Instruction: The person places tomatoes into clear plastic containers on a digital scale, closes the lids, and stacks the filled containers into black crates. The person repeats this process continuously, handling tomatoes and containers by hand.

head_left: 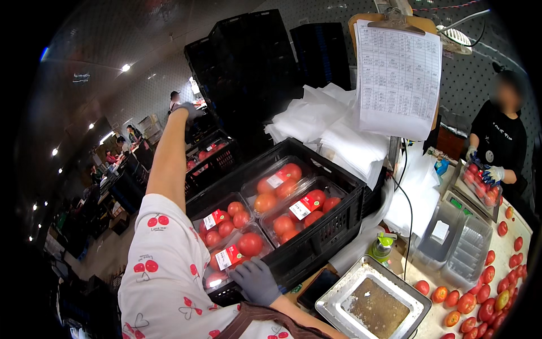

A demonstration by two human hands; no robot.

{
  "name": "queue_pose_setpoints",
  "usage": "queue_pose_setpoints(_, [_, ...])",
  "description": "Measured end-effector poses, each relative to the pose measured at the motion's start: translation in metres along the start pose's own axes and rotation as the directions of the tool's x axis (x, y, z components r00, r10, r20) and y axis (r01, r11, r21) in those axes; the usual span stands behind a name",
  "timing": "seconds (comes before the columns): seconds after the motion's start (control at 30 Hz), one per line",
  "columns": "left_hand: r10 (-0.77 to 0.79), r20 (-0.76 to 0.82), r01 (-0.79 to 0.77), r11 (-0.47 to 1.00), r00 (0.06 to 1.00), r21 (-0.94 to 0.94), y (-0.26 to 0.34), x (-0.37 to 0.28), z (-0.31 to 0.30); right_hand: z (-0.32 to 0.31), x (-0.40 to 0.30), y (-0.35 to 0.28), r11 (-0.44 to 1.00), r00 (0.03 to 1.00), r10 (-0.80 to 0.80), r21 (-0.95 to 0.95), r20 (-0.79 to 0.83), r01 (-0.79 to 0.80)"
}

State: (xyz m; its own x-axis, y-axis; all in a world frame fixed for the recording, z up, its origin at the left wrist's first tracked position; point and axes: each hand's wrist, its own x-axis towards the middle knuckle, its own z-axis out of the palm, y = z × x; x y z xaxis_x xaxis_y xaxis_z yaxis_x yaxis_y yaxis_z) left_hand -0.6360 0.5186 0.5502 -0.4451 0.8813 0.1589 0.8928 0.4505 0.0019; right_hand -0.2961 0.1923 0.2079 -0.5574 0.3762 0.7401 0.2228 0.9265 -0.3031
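A black plastic crate [334, 233] stands before me, holding several clear plastic boxes of tomatoes [292, 212] with red and white labels. My right hand [256, 282], in a grey glove, rests on the crate's near edge, its fingers touching the nearest tomato box [250, 245]. Whether those fingers grip the box or the rim is not clear. My left hand [191, 111], also gloved in grey, reaches far out at the end of a stretched arm, close to the dark stacked crates [250, 76]. What it touches there cannot be made out.
White foam sheets [313, 114] lie behind the crate, below a clipboard with written sheets [396, 80]. At the right are a metal scale tray [372, 296], a green-lidded bottle [382, 246], empty clear trays [468, 250] and loose tomatoes [466, 303]. A co-worker [499, 131] handles a tomato box.
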Motion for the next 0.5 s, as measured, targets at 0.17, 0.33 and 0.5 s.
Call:
queue_pose_setpoints(0.17, [0.091,0.196,-0.122,0.981,0.976,0.153,-0.059,-0.100,0.055,-0.003,0.000,0.002,0.999,0.999,0.033,-0.002,-0.013,-0.033])
queue_pose_setpoints(0.33, [0.019,0.409,-0.118,0.969,0.912,0.216,-0.210,-0.156,0.207,0.000,0.003,-0.008,0.998,0.998,0.057,0.007,-0.003,-0.057])
queue_pose_setpoints(0.5, [-0.092,0.081,0.100,0.990,0.992,-0.104,-0.194,-0.227,0.233,0.000,0.003,-0.012,0.993,0.995,0.086,-0.074,-0.044,-0.089])
